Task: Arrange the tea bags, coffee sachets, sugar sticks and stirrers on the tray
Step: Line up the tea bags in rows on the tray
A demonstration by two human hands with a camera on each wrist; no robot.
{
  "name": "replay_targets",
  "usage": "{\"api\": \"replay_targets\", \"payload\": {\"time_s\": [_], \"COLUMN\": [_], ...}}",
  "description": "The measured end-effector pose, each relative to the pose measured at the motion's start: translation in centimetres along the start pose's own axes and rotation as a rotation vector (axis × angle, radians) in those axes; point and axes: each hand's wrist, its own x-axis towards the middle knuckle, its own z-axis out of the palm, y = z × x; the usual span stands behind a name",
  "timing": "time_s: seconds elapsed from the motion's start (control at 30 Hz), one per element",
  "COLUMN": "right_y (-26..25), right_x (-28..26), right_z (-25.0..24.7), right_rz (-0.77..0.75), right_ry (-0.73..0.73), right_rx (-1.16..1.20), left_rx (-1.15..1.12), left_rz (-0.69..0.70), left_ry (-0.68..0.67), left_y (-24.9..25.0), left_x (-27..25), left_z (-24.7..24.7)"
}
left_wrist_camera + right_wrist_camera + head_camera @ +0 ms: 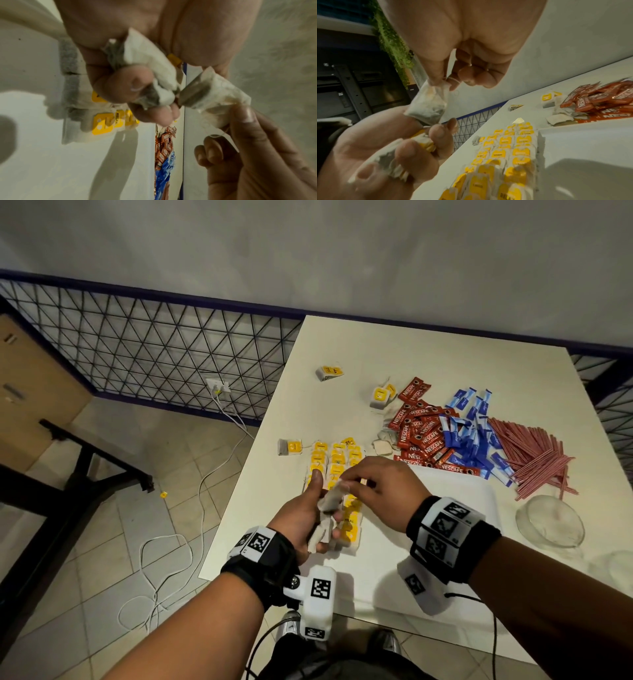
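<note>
Tea bag lifted, rows just ahead

My right hand (376,487) pinches one tea bag (429,106) above my left hand (305,522), which clutches a bunch (147,65); the laid rows (337,463) run away from me.

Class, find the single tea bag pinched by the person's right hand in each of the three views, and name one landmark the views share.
Head: the tea bag sits at centre, between the two hands.
Left wrist: the tea bag is right of centre, pinched at its lower right corner by the right hand.
Right wrist: the tea bag hangs left of centre, below the fingertips.
Shared landmark: the red coffee sachets.
</note>
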Motion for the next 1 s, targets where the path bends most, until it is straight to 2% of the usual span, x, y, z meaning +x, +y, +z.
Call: {"api": "replay_targets", "payload": {"time_s": [0.1, 0.23, 0.3, 0.37, 0.4, 0.43, 0.5, 0.57, 0.63, 0.7, 0.8, 0.87, 1.0], "right_y": [0.2, 0.4, 0.2, 0.0, -0.2, -0.4, -0.5, -0.4, -0.1, 0.2, 0.9, 1.3, 2.2], "right_x": [0.3, 0.5, 0.7, 0.9, 1.0, 1.1, 1.1, 0.7, 0.1, -0.5, -1.3, -1.8, -2.6], "right_z": [-0.6, -0.9, -0.9, -0.6, -0.4, -0.2, -0.3, -0.6, -0.6, -0.1, 1.2, 2.2, 4.2], "right_rz": [0.07, 0.199, 0.258, 0.309, 0.328, 0.341, 0.352, 0.334, 0.263, 0.243, 0.302, 0.325, 0.332], "right_ry": [0.011, -0.016, -0.007, 0.023, 0.032, 0.034, 0.023, -0.044, -0.152, -0.236, -0.404, -0.535, -0.666], "right_rx": [0.0, -0.013, 0.021, 0.125, 0.183, 0.231, 0.262, 0.186, 0.071, 0.013, -0.05, -0.089, -0.124], "left_rx": [0.056, 0.412, 0.582, 0.921, 1.084, 1.173, 1.142, 0.902, 0.764, 0.868, 1.224, 1.38, 1.459], "left_rz": [0.165, 0.506, 0.602, 0.687, 0.75, 0.835, 0.896, 0.707, 0.508, 0.4, 0.305, 0.224, 0.207], "left_ry": [0.086, 0.426, 0.385, 0.346, 0.369, 0.406, 0.425, 0.325, 0.191, 0.145, 0.093, 0.061, 0.063], "left_y": [0.3, 0.2, 0.4, 0.7, 0.8, 0.9, 1.1, 1.2, 1.2, 0.7, -0.4, -0.9, -1.2], "left_x": [-0.4, -0.4, -0.5, -0.9, -0.9, -0.9, -0.7, -0.3, -0.3, -0.1, 0.1, 0.0, -0.3], "left_z": [0.2, -1.0, -1.0, 0.0, 0.3, 0.6, 0.7, 0.3, -0.1, -0.7, -1.0, -1.2, -2.5]}}
